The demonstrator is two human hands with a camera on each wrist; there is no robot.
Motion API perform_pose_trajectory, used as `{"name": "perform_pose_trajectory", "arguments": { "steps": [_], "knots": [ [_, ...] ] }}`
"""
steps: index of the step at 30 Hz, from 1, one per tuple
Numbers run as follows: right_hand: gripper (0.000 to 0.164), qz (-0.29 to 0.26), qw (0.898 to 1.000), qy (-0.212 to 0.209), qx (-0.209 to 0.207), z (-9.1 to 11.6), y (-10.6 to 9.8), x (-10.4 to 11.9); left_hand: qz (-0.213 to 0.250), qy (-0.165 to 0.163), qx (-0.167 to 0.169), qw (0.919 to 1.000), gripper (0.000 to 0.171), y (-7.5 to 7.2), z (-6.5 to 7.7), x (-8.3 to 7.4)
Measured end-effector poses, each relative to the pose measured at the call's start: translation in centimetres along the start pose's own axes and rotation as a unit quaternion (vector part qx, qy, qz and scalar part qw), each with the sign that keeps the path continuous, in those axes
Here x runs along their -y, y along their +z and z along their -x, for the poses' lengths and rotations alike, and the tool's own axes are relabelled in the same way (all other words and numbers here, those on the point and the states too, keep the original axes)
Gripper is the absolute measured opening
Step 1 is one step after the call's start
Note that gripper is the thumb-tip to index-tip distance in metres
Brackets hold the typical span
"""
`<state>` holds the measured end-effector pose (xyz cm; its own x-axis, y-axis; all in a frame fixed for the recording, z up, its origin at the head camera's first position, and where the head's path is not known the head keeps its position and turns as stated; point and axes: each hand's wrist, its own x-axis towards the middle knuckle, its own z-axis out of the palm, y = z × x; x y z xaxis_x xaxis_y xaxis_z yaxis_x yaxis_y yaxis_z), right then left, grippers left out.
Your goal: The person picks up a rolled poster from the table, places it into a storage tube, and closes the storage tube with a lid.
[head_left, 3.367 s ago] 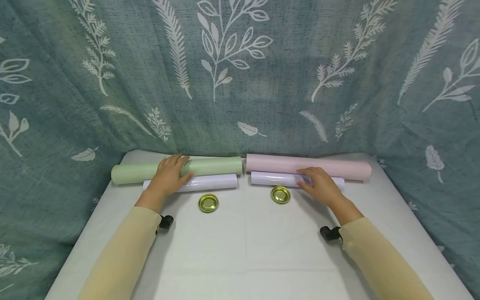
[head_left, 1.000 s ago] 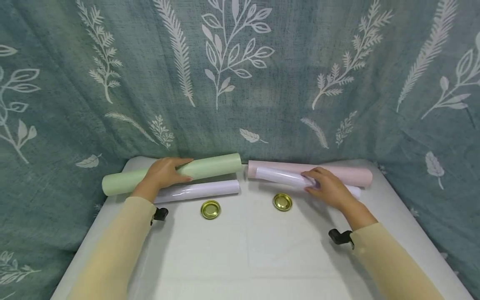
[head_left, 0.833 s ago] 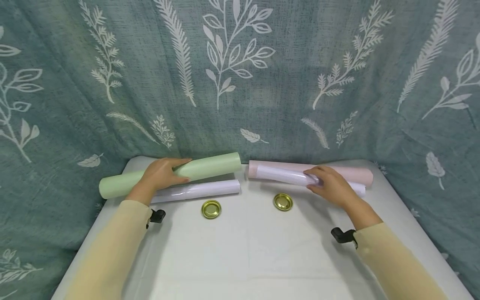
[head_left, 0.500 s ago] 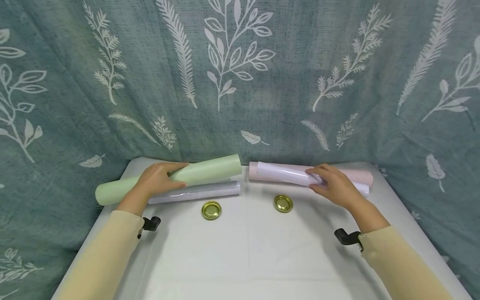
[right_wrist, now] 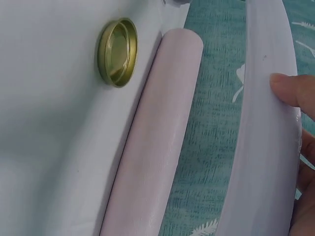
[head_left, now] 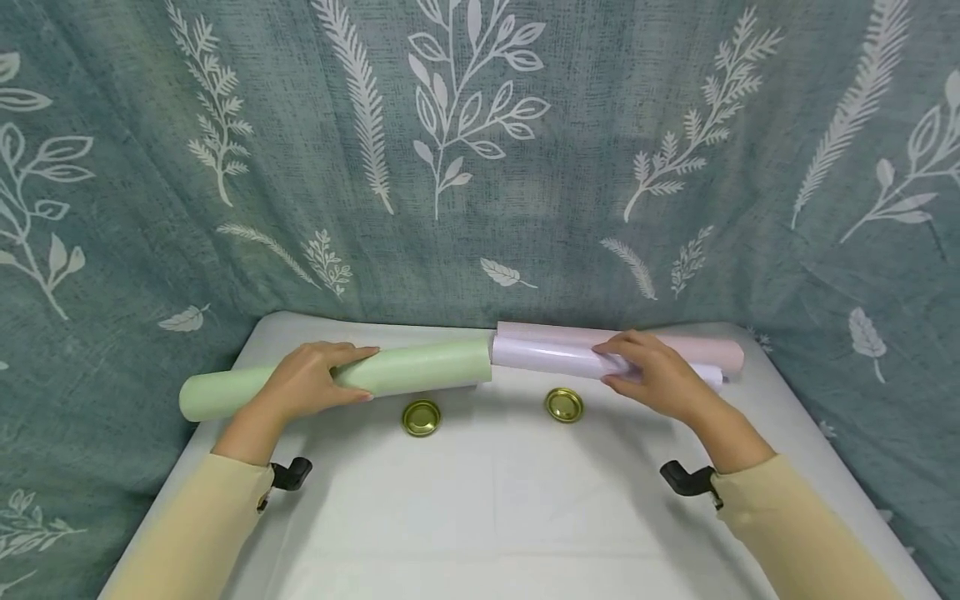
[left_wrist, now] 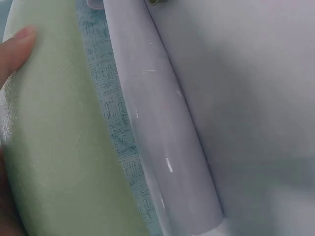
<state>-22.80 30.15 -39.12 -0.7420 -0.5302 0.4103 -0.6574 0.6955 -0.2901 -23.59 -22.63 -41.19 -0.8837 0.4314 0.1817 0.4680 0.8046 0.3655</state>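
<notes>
Head view: the green roll has just come forward and down from half a second ago, so it now covers almost all of the second lilac roll, which the left wrist view shows lying on the white table beneath it. The left hand grips the green roll around its middle; the right hand grips the lilac roll, held up in front of the pink roll. The two hands are well apart. The lilac roll has shifted inward, and its inner end now looks nearly against the green one's; whether they touch I cannot tell. That probably means both carried rolls are free of their neighbours, though their inner ends now crowd each other. The green roll's outer end reaches past the table's left edge, while the leaf-print curtain stands close behind the pink roll. The open room is toward the person, beyond the left gold dish and right gold dish, which sit just in front of the rolls and could be knocked if either is brought forward low.
</notes>
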Motion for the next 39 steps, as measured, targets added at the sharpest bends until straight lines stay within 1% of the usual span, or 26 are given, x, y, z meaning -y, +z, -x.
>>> {"name": "perform_pose_trajectory", "arguments": {
  "steps": [4, 7, 12, 14, 19, 22, 25, 31, 35, 39],
  "knots": [
    [0.044, -0.005, 1.0, -0.011, 0.011, 0.0, 0.2, 0.4, 0.005, -0.003, 0.001, 1.0, 0.075, 0.3, 0.7, 0.0],
    [0.044, -0.012, 1.0, -0.016, 0.021, 0.1, 0.4, 0.6, 0.006, 0.001, -0.003, 1.0, 0.074, 0.5, 1.1, -0.1],
    [0.044, -0.028, 0.998, -0.022, 0.049, 0.0, 0.7, 0.9, 0.025, 0.003, 0.001, 0.9997, 0.072, 0.9, 1.7, -0.4],
    [0.045, -0.032, 0.997, -0.022, 0.06, 0.0, 0.8, 1.0, 0.028, 0.011, 0.003, 0.9995, 0.072, 1.0, 1.9, -0.7],
    [0.044, -0.046, 0.996, -0.026, 0.073, -0.2, 1.3, 1.3, 0.019, 0.046, 0.008, 0.9987, 0.072, 1.2, 1.9, -1.4],
    [0.044, -0.059, 0.995, -0.03, 0.077, -0.3, 1.7, 1.5, 0.021, 0.052, 0.011, 0.9984, 0.072, 1.3, 1.9, -1.8],
    [0.043, -0.068, 0.994, -0.032, 0.078, -0.4, 2.1, 1.7, 0.03, 0.048, 0.016, 0.9983, 0.072, 1.4, 1.8, -2.1],
    [0.042, -0.082, 0.994, -0.037, 0.069, -0.4, 2.8, 1.7, 0.064, 0.021, 0.039, 0.9969, 0.071, 1.4, 1.8, -2.7],
    [0.042, -0.094, 0.993, -0.043, 0.057, -0.5, 3.1, 1.8, 0.086, 0.009, 0.049, 0.995, 0.071, 1.4, 1.8, -3.0],
    [0.042, -0.105, 0.992, -0.041, 0.06, -0.7, 3.4, 2.0, 0.095, 0.007, 0.06, 0.9937, 0.071, 1.5, 1.8, -3.1]
  ]
}}
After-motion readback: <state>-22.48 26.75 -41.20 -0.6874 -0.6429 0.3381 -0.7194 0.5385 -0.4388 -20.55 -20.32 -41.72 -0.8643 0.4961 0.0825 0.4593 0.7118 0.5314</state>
